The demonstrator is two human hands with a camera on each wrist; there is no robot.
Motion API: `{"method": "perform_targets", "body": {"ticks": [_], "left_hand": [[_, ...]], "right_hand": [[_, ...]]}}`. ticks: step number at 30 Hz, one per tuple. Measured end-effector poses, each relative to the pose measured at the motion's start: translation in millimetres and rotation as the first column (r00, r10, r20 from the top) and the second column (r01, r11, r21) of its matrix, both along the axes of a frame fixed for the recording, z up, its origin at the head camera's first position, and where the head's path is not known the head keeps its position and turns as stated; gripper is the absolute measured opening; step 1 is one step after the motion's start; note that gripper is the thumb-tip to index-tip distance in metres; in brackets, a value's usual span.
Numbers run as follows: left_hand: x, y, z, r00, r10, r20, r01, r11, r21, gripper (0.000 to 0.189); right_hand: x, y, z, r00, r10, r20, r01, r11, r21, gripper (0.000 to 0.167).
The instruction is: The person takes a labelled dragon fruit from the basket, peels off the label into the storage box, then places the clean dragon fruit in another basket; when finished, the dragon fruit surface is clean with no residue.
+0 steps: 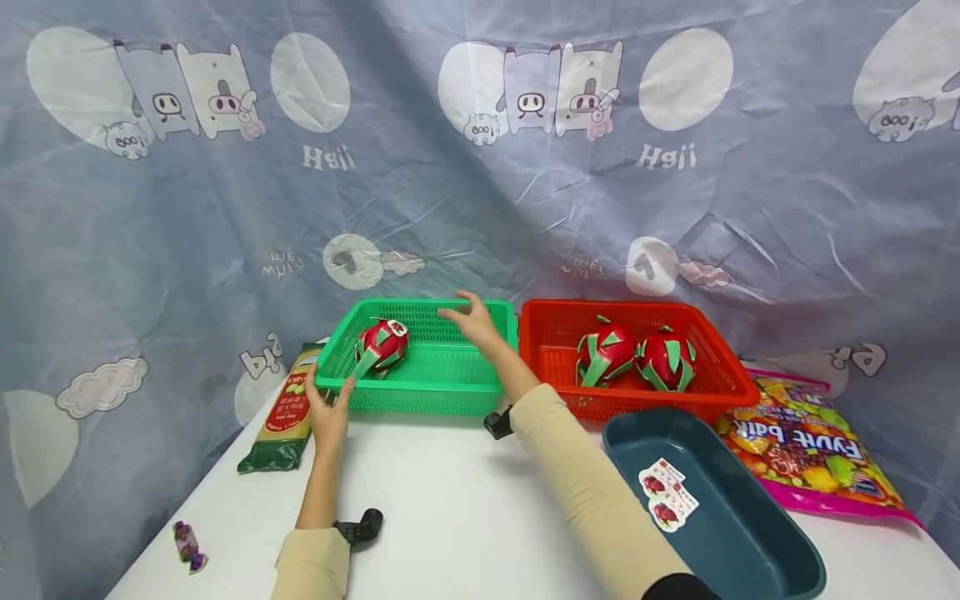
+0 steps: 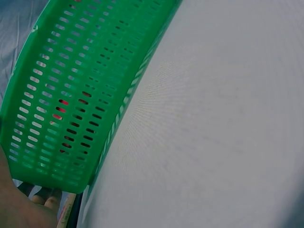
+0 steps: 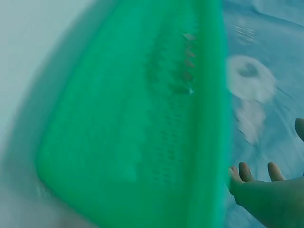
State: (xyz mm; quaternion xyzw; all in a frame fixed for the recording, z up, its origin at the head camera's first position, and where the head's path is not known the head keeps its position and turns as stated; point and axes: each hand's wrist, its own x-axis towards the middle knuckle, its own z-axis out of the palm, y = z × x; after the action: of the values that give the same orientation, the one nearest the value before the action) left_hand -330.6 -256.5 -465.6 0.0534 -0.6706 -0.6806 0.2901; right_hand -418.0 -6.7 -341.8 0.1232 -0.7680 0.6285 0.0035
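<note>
A green slotted basket [image 1: 420,400] stands at the back centre with one red and green dragon fruit [image 1: 382,344] in its left part. My left hand [image 1: 327,417] grips the basket's front left corner, thumb at the front and fingers round the left side. In the left wrist view, the fingers [image 2: 53,199] show behind the basket's end. My right hand [image 1: 476,323] is over the back right part of the same basket, fingers spread and holding nothing. The right wrist view shows that hand beyond the blurred basket rim [image 3: 211,118].
A red basket [image 1: 720,375] holding two dragon fruits [image 1: 606,352] adjoins on the right. Before it lies a dark blue tray [image 1: 738,508] with dragon fruit stickers [image 1: 667,493]. A colourful bag [image 1: 813,442] is far right, a pasta-like packet [image 1: 287,417] left, small purple items [image 1: 186,543] front left.
</note>
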Motion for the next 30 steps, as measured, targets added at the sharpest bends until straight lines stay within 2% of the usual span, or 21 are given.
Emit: {"method": "perform_targets", "body": {"ticks": [5, 9, 12, 15, 22, 25, 28, 30], "left_hand": [[-0.3, 2.9, -3.5, 1.0, -0.009, 0.012, 0.009, 1.0, 0.008, 0.077], [10.9, 3.9, 6.5, 0.999, -0.012, 0.039, 0.011, 0.999, 0.037, 0.078], [19.3, 6.2, 14.7, 0.999, -0.015, 0.032, 0.013, 0.999, 0.047, 0.078], [20.2, 9.3, 16.9, 0.999, -0.03, 0.019, 0.029, 0.998, 0.051, 0.078], [5.9, 4.2, -0.2, 1.0, 0.007, 0.024, -0.008, 1.0, 0.023, 0.081], [1.9, 4.3, -3.6, 1.0, 0.03, 0.007, -0.03, 0.999, 0.014, 0.08], [1.8, 3.6, -5.2, 0.999, 0.044, 0.011, -0.044, 0.999, 0.016, 0.08], [3.0, 2.9, -5.5, 0.999, 0.046, 0.021, -0.047, 0.999, 0.02, 0.08]], "right_hand": [[-13.8, -39, -20.8, 0.997, -0.032, 0.068, 0.034, 0.999, -0.016, 0.076], [-20.5, -68, -33.7, 0.994, -0.095, 0.045, 0.095, 0.995, -0.01, 0.086], [-22.7, -84, -40.7, 0.987, -0.159, 0.009, 0.159, 0.987, 0.008, 0.089], [-24.4, -93, -44.3, 0.979, -0.203, -0.014, 0.203, 0.979, 0.023, 0.092], [-24.4, -118, -51.1, 0.985, -0.156, 0.071, 0.158, 0.987, -0.025, 0.094], [-25.1, -126, -52.9, 0.982, -0.148, 0.116, 0.155, 0.986, -0.057, 0.092], [-34.8, -135, -59.3, 0.973, -0.173, 0.15, 0.181, 0.983, -0.041, 0.091], [-59.7, -143, -82.4, 0.972, -0.193, 0.133, 0.196, 0.98, -0.011, 0.094]]}}
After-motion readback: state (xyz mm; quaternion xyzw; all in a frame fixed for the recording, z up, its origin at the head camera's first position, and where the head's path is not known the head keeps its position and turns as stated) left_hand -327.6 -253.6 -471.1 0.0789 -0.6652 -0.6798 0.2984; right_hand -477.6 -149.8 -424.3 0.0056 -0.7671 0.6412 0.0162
